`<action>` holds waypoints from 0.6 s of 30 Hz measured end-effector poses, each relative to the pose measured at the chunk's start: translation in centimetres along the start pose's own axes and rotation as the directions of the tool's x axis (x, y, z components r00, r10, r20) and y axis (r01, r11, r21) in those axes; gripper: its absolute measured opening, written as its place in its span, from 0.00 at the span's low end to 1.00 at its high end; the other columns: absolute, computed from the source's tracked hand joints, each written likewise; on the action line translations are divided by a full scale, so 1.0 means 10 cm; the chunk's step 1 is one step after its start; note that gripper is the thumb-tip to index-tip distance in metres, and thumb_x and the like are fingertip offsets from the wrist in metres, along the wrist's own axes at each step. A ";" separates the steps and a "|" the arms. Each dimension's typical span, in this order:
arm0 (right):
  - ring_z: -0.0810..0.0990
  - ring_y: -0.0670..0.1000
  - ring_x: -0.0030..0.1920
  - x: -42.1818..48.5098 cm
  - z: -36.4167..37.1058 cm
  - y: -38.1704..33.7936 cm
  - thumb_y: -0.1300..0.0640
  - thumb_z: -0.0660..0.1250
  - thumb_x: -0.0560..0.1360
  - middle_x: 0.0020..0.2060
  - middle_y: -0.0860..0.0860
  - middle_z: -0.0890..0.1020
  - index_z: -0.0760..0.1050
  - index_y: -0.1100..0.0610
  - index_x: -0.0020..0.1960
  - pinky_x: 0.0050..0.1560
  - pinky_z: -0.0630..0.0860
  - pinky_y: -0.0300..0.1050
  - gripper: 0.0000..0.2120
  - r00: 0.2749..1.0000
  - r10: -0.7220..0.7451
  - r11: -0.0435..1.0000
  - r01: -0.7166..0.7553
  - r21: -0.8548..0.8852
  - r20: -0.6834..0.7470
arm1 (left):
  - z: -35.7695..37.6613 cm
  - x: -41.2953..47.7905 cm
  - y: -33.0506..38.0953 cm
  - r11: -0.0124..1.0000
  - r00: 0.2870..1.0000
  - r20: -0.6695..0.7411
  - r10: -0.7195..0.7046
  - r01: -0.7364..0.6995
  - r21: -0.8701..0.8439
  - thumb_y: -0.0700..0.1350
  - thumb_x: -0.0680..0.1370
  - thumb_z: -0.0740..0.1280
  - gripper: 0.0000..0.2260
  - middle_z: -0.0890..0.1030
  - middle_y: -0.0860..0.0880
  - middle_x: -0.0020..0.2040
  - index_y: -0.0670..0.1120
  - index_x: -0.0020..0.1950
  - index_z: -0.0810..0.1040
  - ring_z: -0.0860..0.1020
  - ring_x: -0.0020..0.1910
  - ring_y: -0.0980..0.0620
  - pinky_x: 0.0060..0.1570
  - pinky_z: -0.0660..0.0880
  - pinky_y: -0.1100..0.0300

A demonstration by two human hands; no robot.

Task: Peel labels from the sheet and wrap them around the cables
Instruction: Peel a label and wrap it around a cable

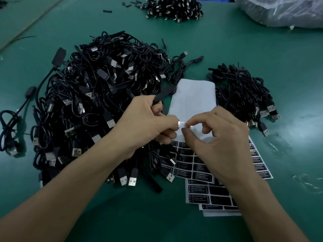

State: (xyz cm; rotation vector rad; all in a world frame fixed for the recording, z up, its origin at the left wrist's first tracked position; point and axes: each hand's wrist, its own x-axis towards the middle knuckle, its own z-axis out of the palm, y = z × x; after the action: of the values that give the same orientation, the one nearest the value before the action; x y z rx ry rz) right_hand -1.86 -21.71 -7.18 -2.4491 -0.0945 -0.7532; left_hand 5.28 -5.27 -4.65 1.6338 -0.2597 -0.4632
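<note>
My left hand [148, 123] grips a black cable [163, 96] whose flat black end sticks up past my fingers. Between both hands a small label [183, 124] shows its pale underside. My right hand [215, 135] pinches that label with thumb and forefinger, right beside my left thumb. Under my right hand lies a label sheet [185, 170] with rows of black "LED CONTROLLER" labels; its upper part [192, 96] is bare white backing. More sheets lie stacked beneath it.
A big heap of black USB cables [90, 102] fills the left of the green table [174, 224]. A smaller pile [244, 95] lies to the right of the sheet, another pile [173, 7] at the back. A clear plastic bag [283, 9] sits at the back right.
</note>
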 end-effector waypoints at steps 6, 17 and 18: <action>0.69 0.44 0.33 -0.01 0.04 0.00 0.54 0.73 0.73 0.31 0.45 0.70 0.84 0.52 0.41 0.33 0.61 0.31 0.03 0.999 0.032 0.999 -0.032 0.007 -0.009 | 0.01 -0.01 0.01 0.999 1.000 0.003 0.004 -0.004 -0.035 0.33 0.73 0.72 0.21 0.80 0.41 0.32 0.48 0.37 0.61 0.82 0.29 0.49 0.28 0.79 0.59; 0.71 0.40 0.23 0.06 -0.06 -0.03 0.61 0.71 0.76 0.21 0.40 0.74 0.84 0.53 0.37 0.28 0.66 0.27 0.11 0.886 0.413 0.577 -0.434 0.692 0.212 | 0.05 -0.06 0.03 0.994 0.992 0.066 0.105 -0.103 -0.037 0.31 0.71 0.74 0.23 0.87 0.44 0.40 0.47 0.37 0.60 0.86 0.41 0.53 0.36 0.81 0.62; 0.71 0.40 0.23 0.06 -0.05 -0.03 0.61 0.71 0.76 0.21 0.39 0.74 0.83 0.53 0.38 0.27 0.66 0.26 0.10 0.885 0.409 0.574 -0.440 0.690 0.224 | 0.05 -0.06 0.03 0.993 0.991 0.071 0.115 -0.113 -0.038 0.32 0.72 0.75 0.23 0.87 0.45 0.39 0.47 0.37 0.61 0.85 0.40 0.53 0.36 0.80 0.62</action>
State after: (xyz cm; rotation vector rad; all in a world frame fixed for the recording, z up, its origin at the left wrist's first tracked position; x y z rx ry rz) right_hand -1.75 -21.77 -6.35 -1.6024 0.1593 -0.3351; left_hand 4.49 -5.52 -4.27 1.5617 -0.3957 -0.4385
